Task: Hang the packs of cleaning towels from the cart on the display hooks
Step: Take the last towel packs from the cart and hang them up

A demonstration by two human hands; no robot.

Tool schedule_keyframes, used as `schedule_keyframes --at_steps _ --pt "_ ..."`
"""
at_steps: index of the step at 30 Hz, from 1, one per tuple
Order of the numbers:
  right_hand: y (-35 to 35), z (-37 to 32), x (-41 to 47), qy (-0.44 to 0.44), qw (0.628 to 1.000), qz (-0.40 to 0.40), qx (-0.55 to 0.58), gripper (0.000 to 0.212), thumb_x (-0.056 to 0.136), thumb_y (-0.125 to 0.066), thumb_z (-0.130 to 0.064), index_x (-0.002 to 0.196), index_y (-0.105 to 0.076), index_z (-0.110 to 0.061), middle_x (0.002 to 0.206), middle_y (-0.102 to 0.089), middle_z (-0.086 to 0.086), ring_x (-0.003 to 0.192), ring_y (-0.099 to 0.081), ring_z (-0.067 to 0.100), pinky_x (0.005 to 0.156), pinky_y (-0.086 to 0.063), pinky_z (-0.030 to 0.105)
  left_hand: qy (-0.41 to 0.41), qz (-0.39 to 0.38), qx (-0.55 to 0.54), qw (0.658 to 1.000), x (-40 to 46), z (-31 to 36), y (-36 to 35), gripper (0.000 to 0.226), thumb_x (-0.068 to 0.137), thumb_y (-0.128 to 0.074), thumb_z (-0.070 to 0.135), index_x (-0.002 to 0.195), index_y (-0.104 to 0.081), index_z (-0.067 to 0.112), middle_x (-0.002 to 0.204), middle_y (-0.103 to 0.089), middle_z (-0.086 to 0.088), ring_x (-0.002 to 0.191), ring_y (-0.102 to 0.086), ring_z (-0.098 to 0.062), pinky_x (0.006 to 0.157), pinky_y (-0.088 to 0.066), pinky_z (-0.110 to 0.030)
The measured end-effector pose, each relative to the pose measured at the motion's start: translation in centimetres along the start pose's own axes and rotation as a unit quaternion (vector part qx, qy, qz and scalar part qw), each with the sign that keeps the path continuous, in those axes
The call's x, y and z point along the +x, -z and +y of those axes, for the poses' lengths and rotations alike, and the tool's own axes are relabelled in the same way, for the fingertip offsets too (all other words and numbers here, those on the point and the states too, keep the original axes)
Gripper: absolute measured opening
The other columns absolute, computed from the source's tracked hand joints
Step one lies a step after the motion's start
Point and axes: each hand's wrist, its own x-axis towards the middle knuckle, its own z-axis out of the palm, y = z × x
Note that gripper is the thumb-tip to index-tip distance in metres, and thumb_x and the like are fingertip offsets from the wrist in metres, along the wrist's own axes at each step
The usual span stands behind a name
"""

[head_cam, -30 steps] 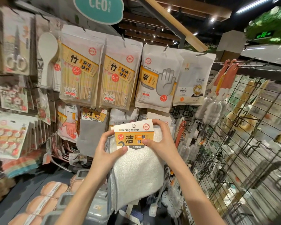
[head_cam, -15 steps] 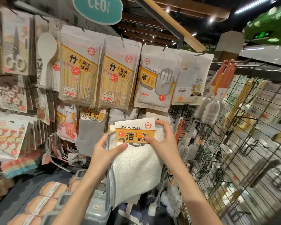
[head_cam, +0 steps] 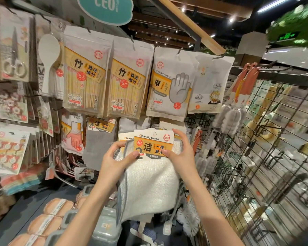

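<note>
I hold a pack of white cleaning towels [head_cam: 149,183] with an orange and white header card [head_cam: 154,144] up against the lower row of the display. My left hand [head_cam: 114,160] pinches the pack's left edge, thumb on the card's lower left corner. My right hand [head_cam: 180,151] grips the card's right side, fingers curled over its top corner. A second cleaning towels card [head_cam: 126,137] shows just behind it on the left. A grey towel pack [head_cam: 100,139] hangs to the left. The hook itself is hidden behind the card.
Bamboo chopstick packs [head_cam: 85,80], disposable glove packs [head_cam: 169,86] and a white spoon [head_cam: 47,55] hang on the upper row. A black wire grid [head_cam: 256,157] with brushes stands to the right. Sponges [head_cam: 48,221] and grey boxes [head_cam: 103,226] lie on the shelf below.
Both hands lifted the towel pack a little higher and closer to the display, and a second card behind it has come into view at the left.
</note>
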Motion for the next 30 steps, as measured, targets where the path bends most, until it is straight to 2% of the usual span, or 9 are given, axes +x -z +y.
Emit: schedule_keyframes --at_steps 3,5,9,13,19,21,24,26,30 --pt "0.6 0.7 0.5 -0.012 0.999 0.028 0.009 0.066 0.075 -0.071 0.005 0.123 -0.049 -0.034 0.113 -0.044 -0.036 0.101 -0.044 -0.017 0.074 -0.031 -0.009 -0.032 0.002 0.018 0.999 0.2 0.1 0.1 0.023 0.073 -0.08 0.024 0.085 -0.062 0.031 0.087 -0.062 0.04 0.087 -0.05 0.026 0.068 -0.036 -0.001" --pt "1.3 1.3 0.9 -0.026 0.999 0.044 0.013 0.066 0.077 -0.07 0.004 0.121 -0.047 -0.04 0.11 -0.044 -0.038 0.1 -0.041 -0.024 0.071 -0.035 -0.006 -0.048 0.01 0.02 0.999 0.7 -0.1 0.5 0.022 0.075 -0.078 0.017 0.088 -0.061 0.022 0.086 -0.063 0.039 0.081 -0.05 0.029 0.064 -0.034 0.006" --pt "2.1 2.7 1.4 -0.045 0.998 0.044 0.015 0.066 0.075 -0.069 0.009 0.122 -0.047 -0.032 0.114 -0.046 -0.027 0.098 -0.048 -0.019 0.07 -0.041 0.001 -0.028 0.019 0.01 0.999 1.6 -0.7 1.3 0.027 0.076 -0.076 0.003 0.088 -0.062 0.023 0.093 -0.069 0.018 0.091 -0.064 0.0 0.077 -0.049 -0.019" --pt "2.1 4.3 2.1 -0.061 0.995 0.072 0.003 0.063 0.073 -0.068 0.013 0.117 -0.046 -0.027 0.113 -0.045 -0.022 0.098 -0.047 -0.013 0.066 -0.038 -0.004 -0.038 0.032 0.028 0.998 2.1 -1.2 1.3 0.027 0.078 -0.069 -0.006 0.089 -0.059 0.017 0.086 -0.068 0.025 0.076 -0.059 0.015 0.06 -0.041 -0.004" --pt "2.7 6.1 4.6 -0.092 0.992 0.089 0.002 0.061 0.076 -0.068 0.01 0.125 -0.044 -0.018 0.119 -0.047 -0.004 0.099 -0.048 0.002 0.065 -0.041 -0.002 -0.042 0.057 0.025 0.997 2.8 -1.5 1.9 0.025 0.078 -0.069 -0.008 0.092 -0.059 0.01 0.101 -0.065 0.012 0.076 -0.059 0.017 0.061 -0.043 -0.004" --pt "2.8 6.7 5.5 -0.102 0.99 0.095 -0.012 0.061 0.076 -0.068 0.01 0.126 -0.044 -0.016 0.12 -0.048 0.0 0.107 -0.048 0.011 0.077 -0.043 0.006 -0.045 0.058 0.036 0.997 2.9 -1.5 2.0 0.025 0.078 -0.07 -0.007 0.09 -0.06 0.013 0.099 -0.065 0.017 0.081 -0.057 0.019 0.064 -0.041 -0.003" --pt "2.5 7.9 6.6 -0.119 0.987 0.105 -0.015 0.061 0.076 -0.068 0.012 0.127 -0.045 -0.013 0.125 -0.05 0.004 0.116 -0.047 0.015 0.095 -0.044 0.029 -0.038 0.055 0.033 0.997 3.1 -1.5 2.0 0.027 0.078 -0.071 -0.005 0.088 -0.061 0.018 0.091 -0.067 0.025 0.089 -0.058 0.014 0.071 -0.043 -0.01" --pt "2.1 8.6 7.1 -0.122 0.986 0.114 -0.016 0.061 0.076 -0.068 0.011 0.126 -0.045 -0.014 0.126 -0.051 0.002 0.115 -0.046 0.013 0.094 -0.042 0.029 -0.03 0.056 0.028 0.998 3.2 -1.5 1.9 0.029 0.077 -0.072 -0.005 0.086 -0.062 0.021 0.092 -0.066 0.025 0.095 -0.058 0.008 0.076 -0.044 -0.018" --pt "1.6 10.1 8.1 -0.131 0.98 0.148 -0.02 0.056 0.077 -0.067 0.01 0.12 -0.049 -0.021 0.12 -0.052 -0.005 0.117 -0.048 0.015 0.097 -0.044 0.033 -0.028 0.048 0.037 0.998 3.2 -1.3 1.5 0.03 0.075 -0.074 -0.003 0.087 -0.062 0.022 0.094 -0.065 0.025 0.087 -0.056 0.02 0.068 -0.04 -0.007"
